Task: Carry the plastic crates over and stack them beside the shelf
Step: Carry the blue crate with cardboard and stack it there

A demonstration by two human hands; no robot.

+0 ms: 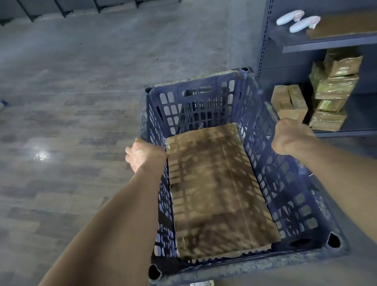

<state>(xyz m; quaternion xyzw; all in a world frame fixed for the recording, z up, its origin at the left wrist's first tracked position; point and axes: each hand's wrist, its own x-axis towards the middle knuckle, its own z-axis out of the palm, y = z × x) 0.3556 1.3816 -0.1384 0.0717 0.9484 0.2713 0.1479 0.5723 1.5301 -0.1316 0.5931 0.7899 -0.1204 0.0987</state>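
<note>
Plastic crate [287, 204]: one, blue, lattice-walled, low centre toward 5 o'clock, near the shelf [338, 40] at 2 o'clock.
Cardboard sheet [217, 192]: one, flat on the crate floor.
White objects [290, 17]: two, on a shelf board.
Left hand [144, 154]: closed tight over the left long rim, gripping it.
Right hand [290, 136]: closed likewise over the right rim.
Forearms: two, both stretched forward along the crate's sides.

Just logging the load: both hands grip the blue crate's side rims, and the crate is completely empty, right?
Not empty. The head view shows a cardboard sheet lying on the floor of the blue crate. The left hand and right hand do grip its side rims.
</note>
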